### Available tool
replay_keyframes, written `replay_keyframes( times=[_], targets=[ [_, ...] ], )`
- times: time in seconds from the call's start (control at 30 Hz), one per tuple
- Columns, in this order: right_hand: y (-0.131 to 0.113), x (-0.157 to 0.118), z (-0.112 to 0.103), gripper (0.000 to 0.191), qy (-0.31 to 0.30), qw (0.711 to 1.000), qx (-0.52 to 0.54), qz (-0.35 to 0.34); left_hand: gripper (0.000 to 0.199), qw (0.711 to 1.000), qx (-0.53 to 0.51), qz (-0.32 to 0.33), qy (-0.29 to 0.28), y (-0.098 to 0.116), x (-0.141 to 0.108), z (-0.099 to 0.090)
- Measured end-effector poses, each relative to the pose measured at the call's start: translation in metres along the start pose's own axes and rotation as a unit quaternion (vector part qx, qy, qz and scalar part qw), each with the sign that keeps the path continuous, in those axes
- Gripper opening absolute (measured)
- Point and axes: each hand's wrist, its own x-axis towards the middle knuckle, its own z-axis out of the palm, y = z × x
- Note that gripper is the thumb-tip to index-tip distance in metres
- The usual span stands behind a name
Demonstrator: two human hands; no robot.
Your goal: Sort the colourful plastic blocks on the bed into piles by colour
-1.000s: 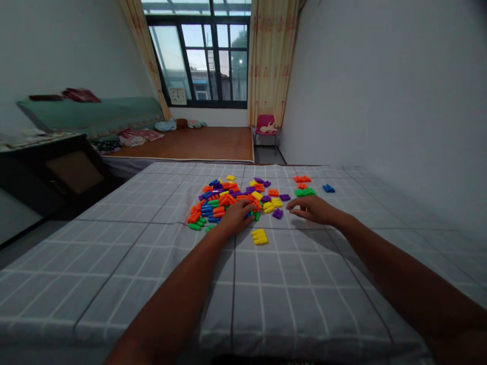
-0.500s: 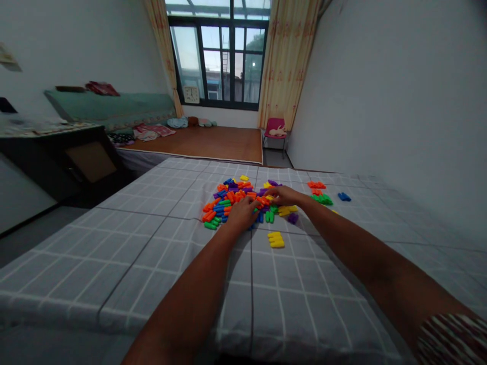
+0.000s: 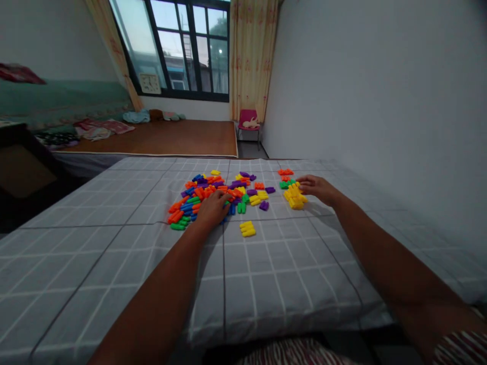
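- Right hand (image 3: 318,188): fingers bent at the yellow cluster (image 3: 296,197); whether they grip it, I cannot tell.
- The cluster lies just left of that hand, the nearer one; long axis unclear.
- Left hand (image 3: 214,208): palm down on the mixed pile (image 3: 200,192), grip hidden.

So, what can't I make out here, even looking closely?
In the head view:
Whatever lies under the left hand: hidden by that hand.
Right hand: too small to tell whether its fingers grip the yellow blocks.
Clock: too small and blurred to read.
Dark cabinet: cut off by the picture's left edge.
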Motion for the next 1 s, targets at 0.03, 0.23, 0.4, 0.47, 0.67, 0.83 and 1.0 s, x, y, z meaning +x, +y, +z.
replay_keyframes(
  times=[0.03, 0.23, 0.4, 0.47, 0.67, 0.83, 1.0],
  targets=[
    [0.009, -0.007, -0.012, 0.041, 0.022, 1.000, 0.006, 0.014, 0.034, 1.000, 0.005, 0.001, -0.001, 0.000, 0.001, 0.000],
    [0.055, -0.033, -0.045, 0.031, 0.071, 0.994, -0.031, 0.082, 0.035, 1.000, 0.027, 0.008, -0.008, -0.002, 0.003, 0.002],
    [0.065, -0.037, -0.035, 0.025, 0.034, 0.989, -0.097, 0.111, 0.035, 1.000, 0.017, 0.009, -0.001, -0.006, 0.004, 0.005],
    [0.064, -0.035, -0.028, 0.023, 0.049, 0.986, -0.105, 0.123, 0.035, 1.000, 0.012, 0.010, 0.002, -0.007, 0.004, 0.006],
    [0.056, -0.031, -0.024, 0.026, 0.101, 0.957, -0.240, 0.128, 0.036, 1.000, 0.012, 0.018, 0.000, -0.007, 0.004, 0.004],
    [0.056, -0.039, -0.034, 0.043, 0.013, 0.959, -0.275, 0.066, 0.036, 1.000, 0.015, 0.020, -0.003, -0.006, 0.003, 0.003],
    [0.052, -0.043, -0.027, 0.054, -0.006, 0.949, -0.313, 0.047, 0.035, 1.000, 0.012, 0.021, 0.001, -0.007, 0.004, 0.004]
  ],
)
